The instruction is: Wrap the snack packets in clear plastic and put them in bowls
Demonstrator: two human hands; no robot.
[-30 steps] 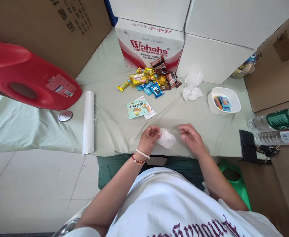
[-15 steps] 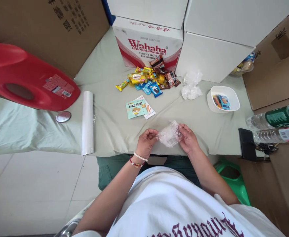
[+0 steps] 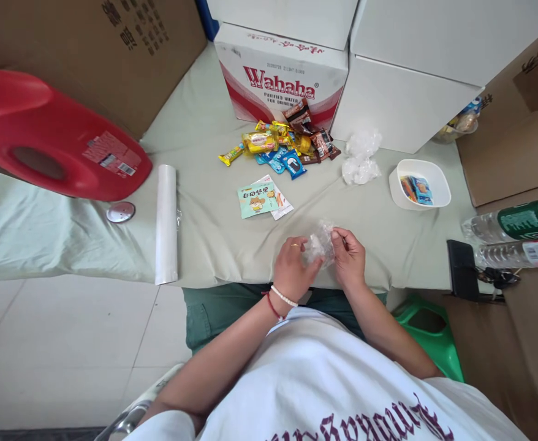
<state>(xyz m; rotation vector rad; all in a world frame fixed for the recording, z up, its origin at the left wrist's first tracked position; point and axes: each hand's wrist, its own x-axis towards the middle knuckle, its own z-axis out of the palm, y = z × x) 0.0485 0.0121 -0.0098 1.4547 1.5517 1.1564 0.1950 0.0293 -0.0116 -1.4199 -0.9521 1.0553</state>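
A crumpled piece of clear plastic film [image 3: 320, 244] is held between my two hands, just above the table's front edge. My left hand [image 3: 294, 264] curls around its left side, thumb and fingertips against it. On the other side, my right hand [image 3: 349, 254] pinches the film between thumb and fingers. Two clear plastic bundles [image 3: 361, 170] rest farther back. Beyond my left hand lie a green packet [image 3: 256, 201] and a white packet [image 3: 282, 205], partly overlapping. A pile of wrapped snacks [image 3: 278, 144] in yellow, blue and brown sits against the Wahaha carton [image 3: 285, 76].
A white plastic tub [image 3: 443, 190] with small packets stands at right. Plastic bottles [image 3: 526, 220] and a black object [image 3: 462, 269] are by the right edge. At left are a white film roll [image 3: 166, 226], a round lid [image 3: 121, 212] and a big red jug [image 3: 62, 135].
My left hand has moved right and turned over the film, closer to my right hand. The film is more bunched up. The view has shifted slightly.
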